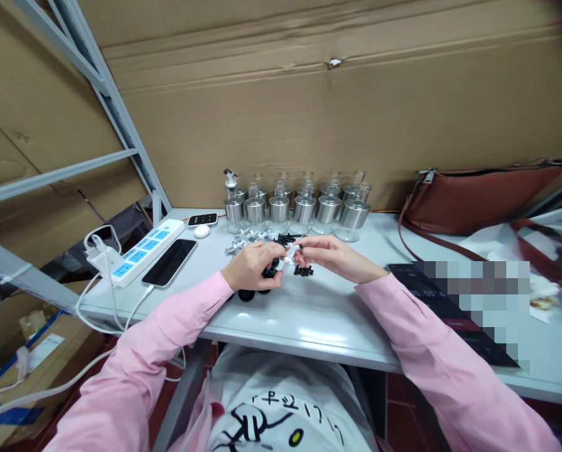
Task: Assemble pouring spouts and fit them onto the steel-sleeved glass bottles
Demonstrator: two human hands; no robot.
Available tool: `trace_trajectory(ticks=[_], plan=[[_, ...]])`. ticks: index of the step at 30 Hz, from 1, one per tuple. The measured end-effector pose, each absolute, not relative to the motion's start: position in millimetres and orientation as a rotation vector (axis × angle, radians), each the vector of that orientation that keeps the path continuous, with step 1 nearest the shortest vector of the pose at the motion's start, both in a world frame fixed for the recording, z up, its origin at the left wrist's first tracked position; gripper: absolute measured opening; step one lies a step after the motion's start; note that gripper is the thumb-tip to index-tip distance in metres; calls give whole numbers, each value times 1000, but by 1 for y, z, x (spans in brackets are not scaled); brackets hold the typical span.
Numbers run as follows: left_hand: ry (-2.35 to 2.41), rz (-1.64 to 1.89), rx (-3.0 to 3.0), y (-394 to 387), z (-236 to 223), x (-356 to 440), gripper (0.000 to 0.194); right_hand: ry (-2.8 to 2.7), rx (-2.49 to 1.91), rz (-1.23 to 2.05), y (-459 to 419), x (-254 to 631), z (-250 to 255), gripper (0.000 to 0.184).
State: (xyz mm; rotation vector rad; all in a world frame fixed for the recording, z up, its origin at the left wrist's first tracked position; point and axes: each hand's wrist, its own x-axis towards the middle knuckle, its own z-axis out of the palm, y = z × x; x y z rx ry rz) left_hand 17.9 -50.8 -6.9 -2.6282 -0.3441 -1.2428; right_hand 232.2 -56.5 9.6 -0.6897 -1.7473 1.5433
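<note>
My left hand [253,265] pinches a silver-white pour spout [290,254] above the table. At the spout's upper tip, the closed fingers of my right hand [333,256] grip a small black cap [298,247]; whether it is seated on the spout I cannot tell. Behind my left hand lies a heap of silver spout parts [243,240]. Thin black tubes [287,238] lie beside that heap. Small black caps [304,271] are scattered below my right fingers. Larger black round pieces [246,295] sit under my left hand, partly hidden.
Several glass bottles with metal sleeves [304,210] stand in rows at the back; the front left one carries a spout [231,180]. At left are a power strip [151,248], a phone [170,262] and a white round object [202,231]. A brown bag [478,198] and dark tablet-like device [450,314] lie right.
</note>
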Motion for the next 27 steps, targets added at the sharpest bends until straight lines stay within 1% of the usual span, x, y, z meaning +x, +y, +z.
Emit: trace_trajectory(ticks=[8, 12, 15, 18, 21, 23, 27], plan=[[-371, -1229, -2638, -51, -7, 18, 25, -1642, -713, 1584, -59, 227, 7, 26], [-396, -1205, -2653, -52, -7, 17, 24, -1660, -763, 1523, -58, 225, 4, 27], [-418, -1152, -2693, -51, -6, 14, 26, -1622, -815, 1493, -57, 223, 2, 26], [-568, -1114, -2706, -46, -4, 8, 31, -1538, -820, 1488, -56, 224, 3, 25], [-812, -1107, -2690, -40, -2, 3, 29, -1496, -818, 1460, -54, 226, 5, 22], [-962, -1022, -2734, -37, -2, 2, 27, -1484, -827, 1441, -53, 227, 4, 22], [-1125, -624, -2919, -35, -7, 7, 26, -1500, -855, 1412, -52, 227, 3, 23]])
